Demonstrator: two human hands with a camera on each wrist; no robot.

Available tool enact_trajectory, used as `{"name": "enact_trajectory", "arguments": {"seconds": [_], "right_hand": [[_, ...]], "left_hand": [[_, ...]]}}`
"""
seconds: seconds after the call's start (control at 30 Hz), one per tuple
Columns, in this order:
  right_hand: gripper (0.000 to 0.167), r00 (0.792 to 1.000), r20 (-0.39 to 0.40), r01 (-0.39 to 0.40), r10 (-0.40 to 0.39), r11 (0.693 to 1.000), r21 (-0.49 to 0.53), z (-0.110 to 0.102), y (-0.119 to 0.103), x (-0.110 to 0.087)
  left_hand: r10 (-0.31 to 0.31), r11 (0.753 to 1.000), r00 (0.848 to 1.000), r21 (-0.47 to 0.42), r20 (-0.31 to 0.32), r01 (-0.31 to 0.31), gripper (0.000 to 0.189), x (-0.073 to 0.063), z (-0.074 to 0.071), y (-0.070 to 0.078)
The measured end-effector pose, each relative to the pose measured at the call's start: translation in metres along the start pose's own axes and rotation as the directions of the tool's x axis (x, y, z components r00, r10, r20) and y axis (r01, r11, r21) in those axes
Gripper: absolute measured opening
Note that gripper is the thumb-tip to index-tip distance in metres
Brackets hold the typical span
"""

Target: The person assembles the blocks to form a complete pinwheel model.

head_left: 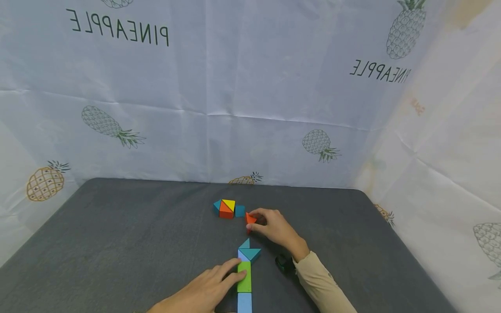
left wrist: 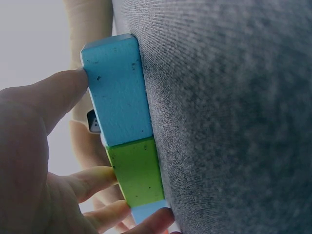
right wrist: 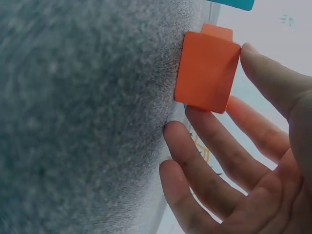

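Note:
In the head view my right hand pinches an orange triangular block between thumb and fingers, close to the tabletop. The right wrist view shows a rectangular face of this orange block, thumb at one edge and fingertips at another. My left hand rests its fingers on a row of blocks, touching the green block. Below the green one lies a light blue block; its far end holds a lavender triangle and teal triangles. In the left wrist view the thumb touches the blue block.
Beyond the row stands a small cluster: an orange block, a yellow triangle, a blue triangle and a blue block. The dark grey table meets a pineapple-print curtain at its back edge.

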State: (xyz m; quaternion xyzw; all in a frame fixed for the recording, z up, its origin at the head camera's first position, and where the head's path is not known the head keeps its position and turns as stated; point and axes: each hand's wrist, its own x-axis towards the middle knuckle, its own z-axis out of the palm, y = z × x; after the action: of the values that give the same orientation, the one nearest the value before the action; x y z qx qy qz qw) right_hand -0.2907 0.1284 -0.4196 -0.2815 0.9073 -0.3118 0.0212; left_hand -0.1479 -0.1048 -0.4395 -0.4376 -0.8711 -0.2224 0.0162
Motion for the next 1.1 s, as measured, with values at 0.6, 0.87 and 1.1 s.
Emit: {"name": "enact_trajectory", "arguments": {"seconds": [0.6, 0.87, 1.1], "right_hand": [[0.035, 0.996, 0.082, 0.037, -0.038, 0.999, 0.009, 0.0008, -0.0040, -0.0015], [0.026, 0.996, 0.072, 0.056, -0.057, 0.998, 0.016, 0.0017, -0.0045, -0.0016], [0.035, 0.993, 0.097, 0.060, -0.061, 0.998, 0.019, 0.0037, -0.0037, 0.0004]], "left_hand": [[0.011, 1.000, 1.000, -0.011, -0.005, -0.011, 0.077, -0.0002, 0.0005, -0.0016], [0.029, 0.999, 0.999, -0.023, -0.018, -0.029, 0.077, -0.0001, 0.0006, -0.0030], [0.012, 1.000, 1.000, -0.022, -0.009, -0.013, 0.077, -0.0001, 0.0007, -0.0025]]}}
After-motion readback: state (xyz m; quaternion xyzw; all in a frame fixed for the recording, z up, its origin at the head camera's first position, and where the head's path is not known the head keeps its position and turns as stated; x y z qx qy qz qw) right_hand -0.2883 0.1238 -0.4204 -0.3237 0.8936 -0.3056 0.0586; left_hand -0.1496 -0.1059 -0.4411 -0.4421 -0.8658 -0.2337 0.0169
